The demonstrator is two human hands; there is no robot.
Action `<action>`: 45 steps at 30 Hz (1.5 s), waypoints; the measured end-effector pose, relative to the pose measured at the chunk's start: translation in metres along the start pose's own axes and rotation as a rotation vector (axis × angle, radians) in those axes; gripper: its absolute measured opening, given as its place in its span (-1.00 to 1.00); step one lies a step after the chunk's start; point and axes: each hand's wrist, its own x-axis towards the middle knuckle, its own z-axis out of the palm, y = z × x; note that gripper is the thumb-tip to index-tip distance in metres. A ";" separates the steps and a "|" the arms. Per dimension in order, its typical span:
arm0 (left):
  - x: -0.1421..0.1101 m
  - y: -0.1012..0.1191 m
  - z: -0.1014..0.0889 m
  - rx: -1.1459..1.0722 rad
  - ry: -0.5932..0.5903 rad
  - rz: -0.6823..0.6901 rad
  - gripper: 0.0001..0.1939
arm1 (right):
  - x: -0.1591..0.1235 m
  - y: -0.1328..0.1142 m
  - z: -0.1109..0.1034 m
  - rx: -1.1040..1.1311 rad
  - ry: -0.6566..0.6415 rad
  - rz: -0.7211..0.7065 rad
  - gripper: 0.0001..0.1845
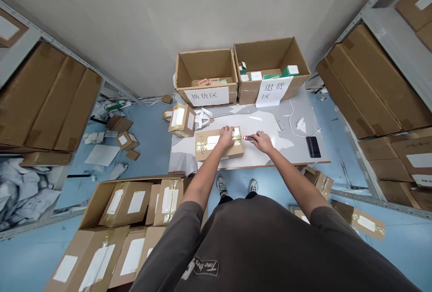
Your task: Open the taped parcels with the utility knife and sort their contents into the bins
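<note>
A small brown cardboard parcel [206,146] with a white label and yellowish tape lies on the low table [293,154] in front of me. My left hand [227,135] rests on its top near the right end, fingers flat. My right hand [262,141] is closed round a red-handled cutter [249,138], whose tip touches the parcel's right edge at the tape.
Two open cartons with white paper signs [205,96] [272,90] stand at the table's back. A second taped parcel [182,120] sits at the table's left corner; a black phone [313,146] lies at the right. A large carton of parcels [135,202] is on the floor left, shelving on both sides.
</note>
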 end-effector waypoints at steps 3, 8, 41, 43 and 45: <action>-0.001 -0.001 -0.001 0.003 0.005 -0.003 -0.35 | 0.004 -0.003 0.000 0.026 0.019 0.015 -0.60; -0.001 -0.010 -0.008 -0.047 -0.036 0.013 -0.41 | -0.014 0.026 -0.008 0.303 0.113 0.136 -0.59; -0.114 -0.069 -0.031 0.245 -0.191 -0.206 -0.02 | -0.050 0.065 0.068 0.703 0.414 0.526 -0.59; -0.111 -0.074 -0.036 0.208 -0.181 -0.171 -0.16 | -0.035 0.007 0.058 0.735 0.322 0.348 -0.66; -0.105 -0.079 -0.042 0.175 -0.129 -0.143 -0.37 | -0.023 -0.047 0.052 0.634 0.194 0.156 -0.66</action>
